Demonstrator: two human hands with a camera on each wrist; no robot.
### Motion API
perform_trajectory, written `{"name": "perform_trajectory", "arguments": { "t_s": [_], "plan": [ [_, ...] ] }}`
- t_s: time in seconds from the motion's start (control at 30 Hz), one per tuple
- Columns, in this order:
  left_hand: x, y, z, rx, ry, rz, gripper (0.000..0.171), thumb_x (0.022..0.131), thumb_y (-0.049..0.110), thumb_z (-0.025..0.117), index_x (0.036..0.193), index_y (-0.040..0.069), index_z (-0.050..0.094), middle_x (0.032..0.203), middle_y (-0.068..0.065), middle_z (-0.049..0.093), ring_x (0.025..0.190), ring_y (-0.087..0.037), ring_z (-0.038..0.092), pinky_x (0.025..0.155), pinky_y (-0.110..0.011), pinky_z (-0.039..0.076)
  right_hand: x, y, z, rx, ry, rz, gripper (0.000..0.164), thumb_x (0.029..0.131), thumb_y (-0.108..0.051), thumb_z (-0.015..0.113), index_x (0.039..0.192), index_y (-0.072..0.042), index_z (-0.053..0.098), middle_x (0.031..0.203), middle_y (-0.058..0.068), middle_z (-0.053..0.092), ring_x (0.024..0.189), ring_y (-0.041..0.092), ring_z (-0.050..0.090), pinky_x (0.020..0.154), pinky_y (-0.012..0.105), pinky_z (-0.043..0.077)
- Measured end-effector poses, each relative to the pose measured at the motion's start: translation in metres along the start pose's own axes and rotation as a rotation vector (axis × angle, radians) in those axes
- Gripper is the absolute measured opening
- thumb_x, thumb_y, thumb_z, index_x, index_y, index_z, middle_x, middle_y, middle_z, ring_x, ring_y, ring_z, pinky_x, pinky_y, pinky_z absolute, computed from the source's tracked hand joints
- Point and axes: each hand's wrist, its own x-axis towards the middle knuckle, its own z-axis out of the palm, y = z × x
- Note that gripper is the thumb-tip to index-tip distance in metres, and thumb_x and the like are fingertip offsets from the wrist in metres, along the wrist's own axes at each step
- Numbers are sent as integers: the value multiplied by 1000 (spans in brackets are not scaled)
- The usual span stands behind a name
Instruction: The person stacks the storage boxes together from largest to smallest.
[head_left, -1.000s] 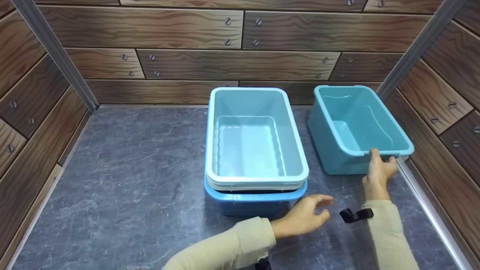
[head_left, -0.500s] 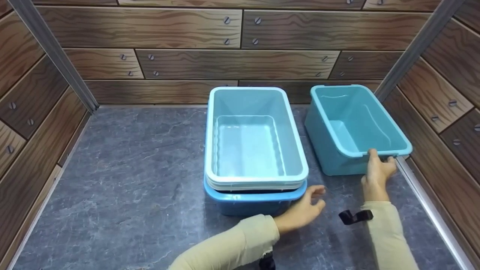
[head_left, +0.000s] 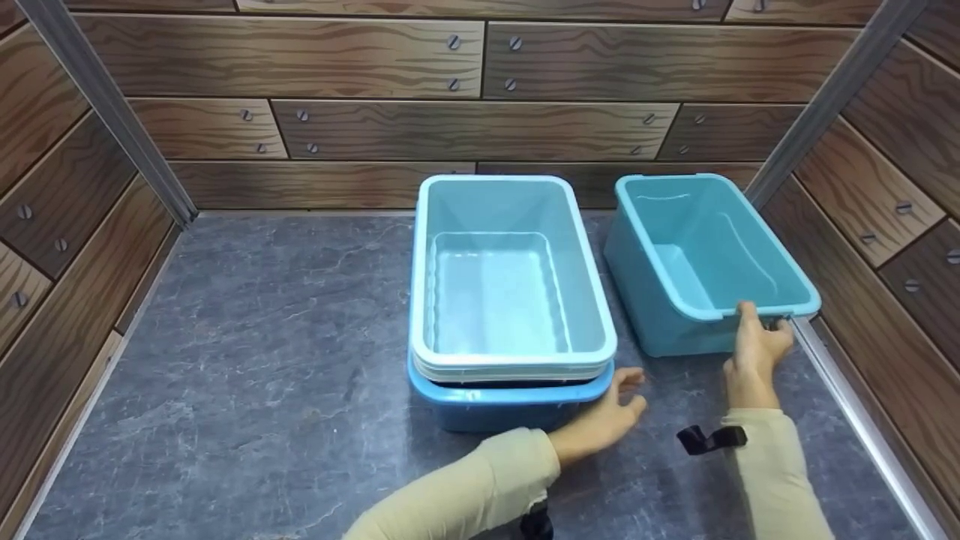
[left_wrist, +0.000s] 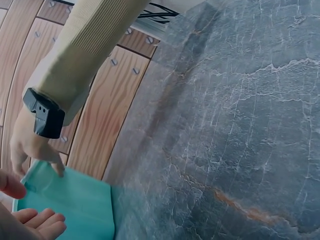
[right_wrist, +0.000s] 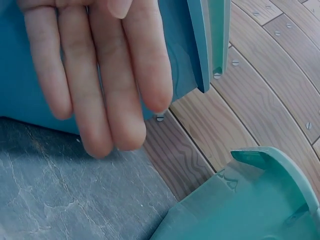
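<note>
My right hand [head_left: 756, 360] holds the near rim of a teal plastic storage bin [head_left: 701, 330], thumb over the edge and fingers beneath. Its grip on the bin [left_wrist: 75, 200] shows at the lower left of the left wrist view. My left hand [head_left: 600, 420] is beside the near right corner of a blue bin [head_left: 502, 412], fingers relaxed and pointing right, holding nothing. Pale bins [head_left: 517, 360] sit nested inside the blue one. In the right wrist view, the left hand's long fingers [right_wrist: 115, 95] hang in front of the blue bin, with the teal bin [right_wrist: 250, 205] at lower right.
The grey marbled surface [head_left: 262, 360] spreads left and in front of the bins. Wood-print walls [head_left: 480, 127] enclose the back and sides. A metal strip [head_left: 862, 427] runs along the right edge, close to the teal bin.
The teal bin has slid slightly left and nearer with my right hand. My left hand has moved left and a little away from me, closing on the blue bin's corner. The blue stack has stayed put.
</note>
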Motion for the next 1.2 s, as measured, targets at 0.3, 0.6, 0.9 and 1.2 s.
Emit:
{"name": "perform_trajectory", "arguments": {
  "t_s": [0.3, 0.6, 0.9, 1.2],
  "plan": [
    [2, -1, 1, 17, 30, 3, 43, 95, 14, 48, 137, 5, 44, 138, -11, 53, 134, -28, 47, 113, -39, 41, 4, 1, 0, 27, 24, 23, 76, 93, -28, 52, 154, -18, 7, 162, -1, 5, 144, 7, 20, 117, 14, 26],
    [3, 2, 4, -20, 45, 26, 43, 94, 10, 48, 136, 1, 43, 137, -14, 52, 132, -29, 49, 112, -34, 42, 1, 2, 1, 50, 31, -22, 68, 93, -22, 52, 152, -15, 17, 153, -5, 25, 131, 5, 33, 112, 14, 32],
    [5, 3, 7, -75, 54, 53, 42, 94, 6, 46, 134, -4, 43, 135, -20, 51, 130, -34, 48, 112, -39, 42, 0, 4, 1, 45, 40, -33, 67, 93, -20, 53, 151, -13, 21, 145, -6, 33, 126, 5, 37, 109, 15, 35],
    [4, 5, 7, -84, 38, 50, 43, 94, 6, 47, 136, -2, 42, 137, -19, 51, 132, -36, 46, 113, -41, 41, -7, 5, 2, 94, 41, -56, 61, 91, -13, 53, 147, -7, 30, 115, -13, 43, 109, 2, 41, 101, 14, 40]
  ]
}}
